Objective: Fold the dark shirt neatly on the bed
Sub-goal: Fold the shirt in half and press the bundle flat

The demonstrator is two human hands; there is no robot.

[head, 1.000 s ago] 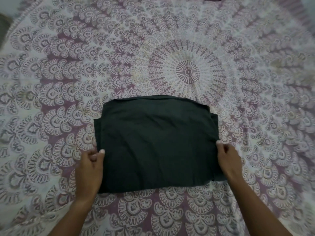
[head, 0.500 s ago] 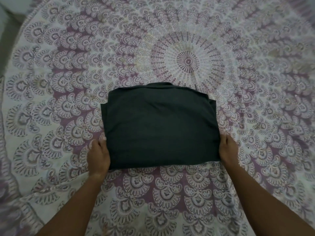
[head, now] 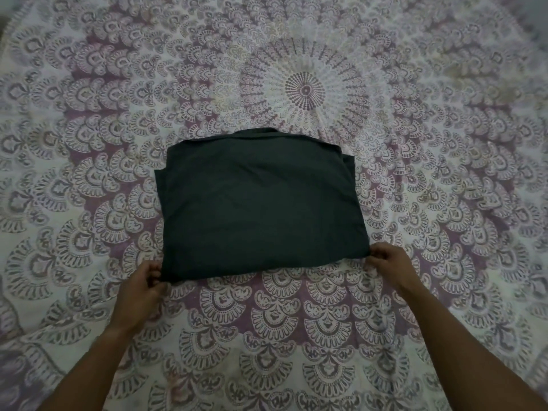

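Observation:
The dark shirt (head: 258, 203) lies folded into a rough rectangle in the middle of the bed, its collar edge at the far side. My left hand (head: 142, 289) pinches the near left corner of the shirt. My right hand (head: 388, 265) pinches the near right corner. Both forearms reach in from the bottom of the view. Some layered edges stick out slightly at the shirt's far right and left sides.
The bed is covered by a white and purple mandala-patterned sheet (head: 305, 90) that fills the view. Its round centre motif lies just beyond the shirt. A darker strip shows at the far left edge (head: 3, 28).
Both hands slid from the shirt's side edges down to its near corners and now pinch them. The view shifted slightly.

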